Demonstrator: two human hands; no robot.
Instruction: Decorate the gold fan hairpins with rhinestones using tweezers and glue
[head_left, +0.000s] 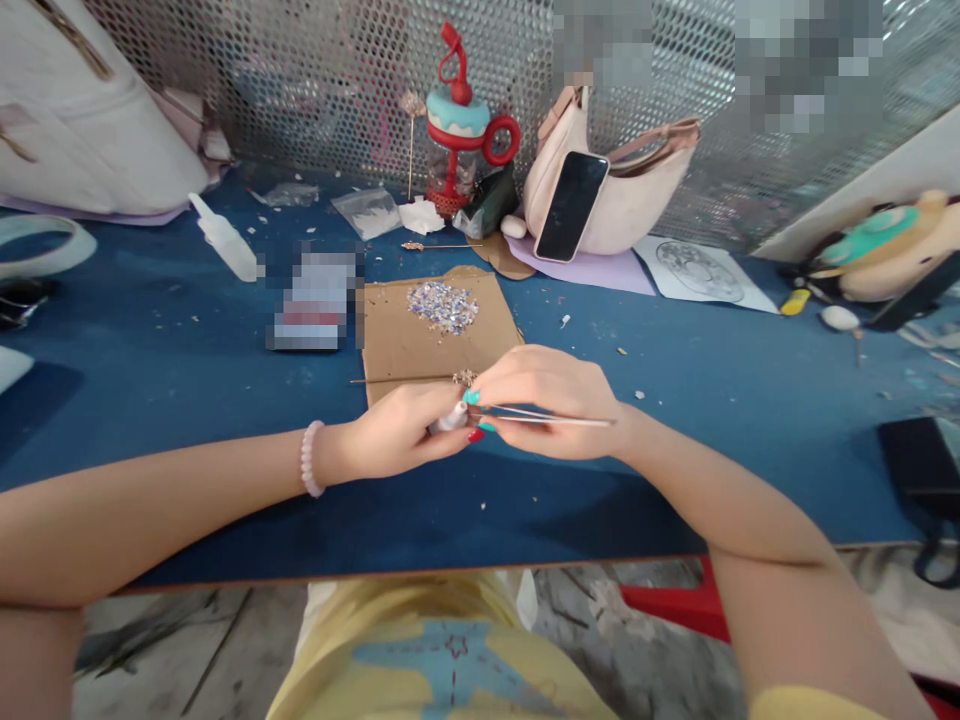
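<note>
My left hand [386, 430], with a beaded bracelet on its wrist, is closed around a small white nozzled bottle [451, 416]. Tweezers [559, 418] are pinched in my right hand [555, 390], their ends pointing back toward the wrist. Both sets of fingertips meet at the front edge of a cardboard piece [386, 330]; what the tweezer tips touch is hidden. Just beyond them a thin hairpin [405, 379] with a small metal ornament lies across the cardboard. Farther back on it rests a pile of glittering small stones [442, 305].
Left of the cardboard lies a phone [313, 300], with a white squeeze bottle [229, 240] behind it. A dark phone [571, 205] leans on a pale handbag [664, 190]. Another ornamented hairpin [442, 246] and a red-handled cup [454, 130] stand toward the mesh wall [300, 100].
</note>
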